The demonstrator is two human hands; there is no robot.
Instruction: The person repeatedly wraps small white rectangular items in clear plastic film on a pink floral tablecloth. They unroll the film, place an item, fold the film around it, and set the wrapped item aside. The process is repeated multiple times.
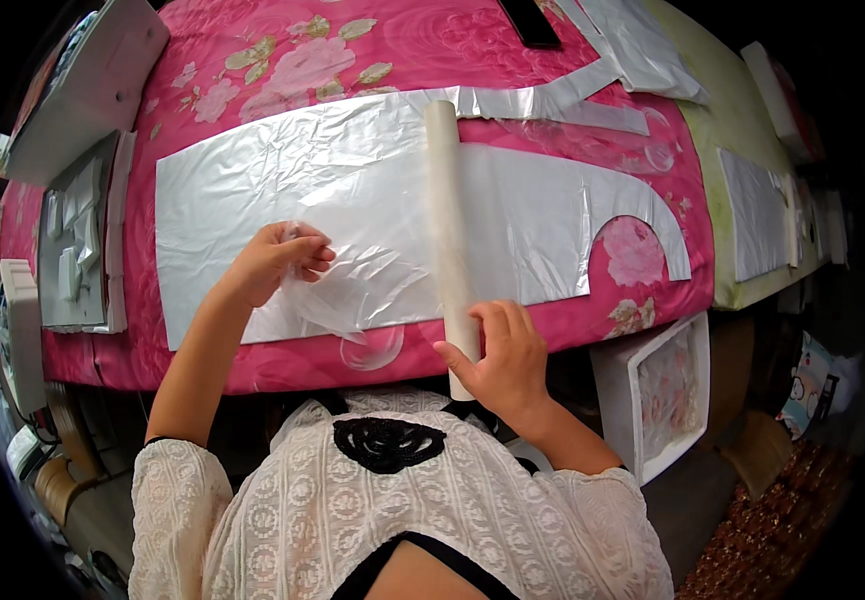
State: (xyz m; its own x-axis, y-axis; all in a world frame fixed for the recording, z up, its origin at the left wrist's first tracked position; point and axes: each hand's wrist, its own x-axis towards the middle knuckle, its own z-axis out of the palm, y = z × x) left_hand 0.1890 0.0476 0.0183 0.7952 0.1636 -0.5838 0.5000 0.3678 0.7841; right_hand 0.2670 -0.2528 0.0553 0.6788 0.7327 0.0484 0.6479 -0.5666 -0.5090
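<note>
A long pale plastic-film roll (445, 210) lies across a silver foil-like sheet (538, 225) on the pink floral cloth-covered surface (218, 372); behind, a black rectangular device (531, 22); front right, a white rectangular box (618, 395).

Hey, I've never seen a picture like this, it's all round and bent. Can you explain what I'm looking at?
Sure. There's no machine here, just a person's two bare hands. The single picture comes from a wide camera worn on the head, looking down, so straight edges bend near the rim.

On a pink flowered tablecloth lies a silver sheet with a curved cutout at its right end. A long pale roll lies across it. The left hand holds thin clear film, which seems to come off the roll. The right hand is on the roll's near end; how firmly it grips, I can't tell. A black flat object lies at the far side.
</note>
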